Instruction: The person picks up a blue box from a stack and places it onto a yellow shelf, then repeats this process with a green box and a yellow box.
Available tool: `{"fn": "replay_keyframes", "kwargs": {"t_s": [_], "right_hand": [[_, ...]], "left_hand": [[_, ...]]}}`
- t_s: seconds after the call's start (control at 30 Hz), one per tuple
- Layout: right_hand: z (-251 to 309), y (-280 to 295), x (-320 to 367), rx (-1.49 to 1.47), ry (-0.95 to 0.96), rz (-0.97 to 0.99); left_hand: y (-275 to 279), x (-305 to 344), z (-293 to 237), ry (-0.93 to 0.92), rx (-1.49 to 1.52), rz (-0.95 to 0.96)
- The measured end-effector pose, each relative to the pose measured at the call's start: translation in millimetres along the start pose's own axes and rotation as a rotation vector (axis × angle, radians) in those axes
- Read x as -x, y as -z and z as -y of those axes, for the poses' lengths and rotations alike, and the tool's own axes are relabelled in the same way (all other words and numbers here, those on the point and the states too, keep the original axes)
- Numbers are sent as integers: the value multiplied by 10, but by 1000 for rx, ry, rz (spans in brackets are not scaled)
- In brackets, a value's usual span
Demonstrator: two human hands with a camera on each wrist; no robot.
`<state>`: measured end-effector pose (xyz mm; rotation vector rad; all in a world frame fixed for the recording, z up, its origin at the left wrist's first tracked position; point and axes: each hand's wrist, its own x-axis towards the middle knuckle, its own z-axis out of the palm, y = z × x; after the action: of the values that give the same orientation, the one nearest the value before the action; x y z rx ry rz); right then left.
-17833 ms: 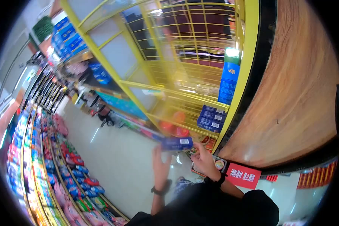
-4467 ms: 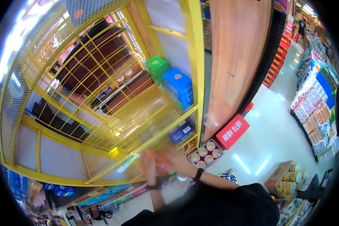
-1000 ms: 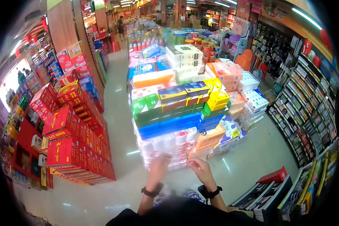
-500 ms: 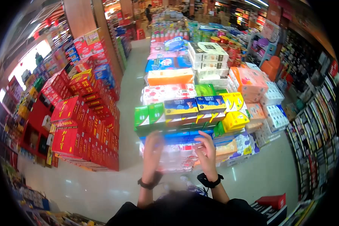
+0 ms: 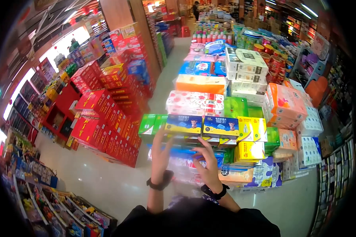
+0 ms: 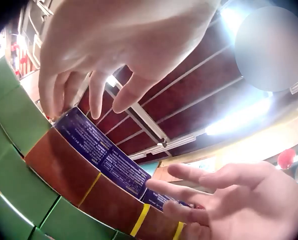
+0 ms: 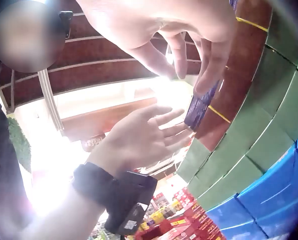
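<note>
Far left: red cartons [image 5: 99, 122], many, gold writing unreadable. Two green boxes [image 5: 148, 123]. Left hand [image 5: 161, 155] released, fingers spread, just under two blue-and-yellow boxes [image 5: 184, 124] topping centre stack; labels too small to read. Right hand [image 5: 207, 169] likewise released, empty.

We see glossy printed cardboard on the blue-and-yellow boxes [image 5: 201, 125], shiny plastic film around the tissue packs [image 5: 194, 103], and a smooth, polished floor [image 5: 106, 179] reflecting light.

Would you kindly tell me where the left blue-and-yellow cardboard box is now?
Head view, centre: the blue-and-yellow cardboard box tops the front stack, between green cardboard boxes and its twin, above the left hand.
</note>
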<state>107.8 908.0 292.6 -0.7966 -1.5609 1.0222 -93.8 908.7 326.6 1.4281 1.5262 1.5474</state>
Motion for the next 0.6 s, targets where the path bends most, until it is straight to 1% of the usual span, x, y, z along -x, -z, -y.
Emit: {"fn": "replay_keyframes", "kwargs": {"t_s": [0.07,0.17,0.27,0.3,0.4,0.5,0.6], "right_hand": [[-13,-10,6,-58,-1,37],[-16,-2,10,-1,0,-72],[-54,37,-1,3,-26,-80],[-63,38,-8,-20,-46,-72],[-131,38,-38,5,-5,-37],[-73,15,-93,-88,-51,5],[23,-93,-104,-137,-57,33]], "left_hand": [[-10,39,-31,-34,-7,-2],[-46,55,69,-47,-22,-42],[-80,56,28,-59,-108,-56],[-82,56,78,-77,-86,-61],[-47,65,90,-1,-72,-58],[-32,165,124,-84,-187,-150],[96,328,31,-45,-62,-201]]}}
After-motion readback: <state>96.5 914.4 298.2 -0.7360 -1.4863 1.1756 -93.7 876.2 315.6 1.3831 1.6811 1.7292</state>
